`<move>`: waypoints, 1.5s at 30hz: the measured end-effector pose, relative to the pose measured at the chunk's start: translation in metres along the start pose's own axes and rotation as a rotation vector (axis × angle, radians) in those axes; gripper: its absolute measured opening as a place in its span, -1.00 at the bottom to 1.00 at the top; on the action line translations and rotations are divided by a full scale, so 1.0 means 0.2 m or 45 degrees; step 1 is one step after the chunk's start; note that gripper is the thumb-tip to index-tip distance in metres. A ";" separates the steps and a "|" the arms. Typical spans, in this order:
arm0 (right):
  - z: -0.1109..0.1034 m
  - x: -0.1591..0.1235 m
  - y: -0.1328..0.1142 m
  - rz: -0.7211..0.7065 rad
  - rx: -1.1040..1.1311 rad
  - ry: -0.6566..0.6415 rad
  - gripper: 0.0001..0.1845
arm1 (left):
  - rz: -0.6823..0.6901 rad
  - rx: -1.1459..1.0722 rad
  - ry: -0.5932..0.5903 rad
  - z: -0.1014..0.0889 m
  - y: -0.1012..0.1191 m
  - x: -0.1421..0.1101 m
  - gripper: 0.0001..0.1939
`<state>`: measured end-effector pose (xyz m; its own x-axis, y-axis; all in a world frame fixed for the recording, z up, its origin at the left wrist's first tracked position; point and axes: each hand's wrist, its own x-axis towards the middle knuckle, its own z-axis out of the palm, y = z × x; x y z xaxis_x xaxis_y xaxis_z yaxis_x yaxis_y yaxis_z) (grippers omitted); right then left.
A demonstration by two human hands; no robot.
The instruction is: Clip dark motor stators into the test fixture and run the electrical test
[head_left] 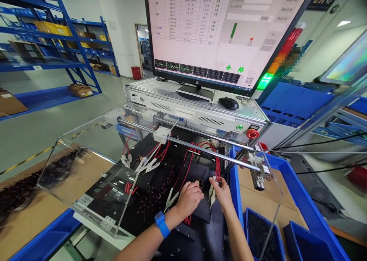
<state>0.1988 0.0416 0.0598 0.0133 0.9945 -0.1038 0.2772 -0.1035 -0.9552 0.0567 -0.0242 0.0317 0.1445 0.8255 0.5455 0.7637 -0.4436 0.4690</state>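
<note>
My left hand (189, 198) is closed, its fingers curled beside a small round wound stator (198, 182) on a black block (202, 207). What its fingertips hold is hidden. My right hand (223, 192) pinches white test clips (212, 188) with red wires (218, 165) running up from them, just right of the stator. Another white clip (171, 199) lies left of my left hand. Farther left, more white clips (149, 164) lie around a second round stator (140, 159). Several loose stators (147, 203) rest on the black worktop between the two stations.
Metal rails (200, 148) cross above the worktop, carrying a clear plastic cover (86, 176) at left. Behind stand a white tester (183, 111) with a red stop button (252, 133) and a monitor (200, 35). A blue bin of dark parts (262, 234) is at right.
</note>
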 end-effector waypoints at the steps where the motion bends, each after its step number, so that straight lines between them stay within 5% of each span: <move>1: 0.01 0.00 0.00 0.012 0.044 0.008 -0.46 | 0.009 -0.001 -0.005 0.00 0.00 0.00 -0.82; 8: 0.05 0.00 0.04 0.081 0.180 0.033 -0.46 | 0.057 0.105 0.013 0.03 -0.01 0.02 -0.75; 20: 0.06 0.04 0.10 -0.085 0.023 0.158 -0.56 | 0.031 0.184 0.021 0.03 0.02 0.03 -0.77; 33: 0.07 0.02 0.08 -0.080 0.027 0.140 -0.52 | -0.025 0.174 -0.031 0.01 0.03 0.03 -0.79; 38: 0.04 0.00 0.06 0.008 0.286 0.039 -0.50 | -0.108 0.089 0.008 0.00 0.04 0.03 -0.82; 45: -0.01 0.04 0.17 0.061 0.445 0.311 -0.61 | -0.159 0.008 0.025 -0.01 0.04 0.02 -0.86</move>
<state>0.2108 0.0458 0.0283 0.2568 0.9587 -0.1220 -0.0713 -0.1071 -0.9917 0.0629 -0.0250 0.0393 0.0358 0.8672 0.4966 0.7791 -0.3355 0.5296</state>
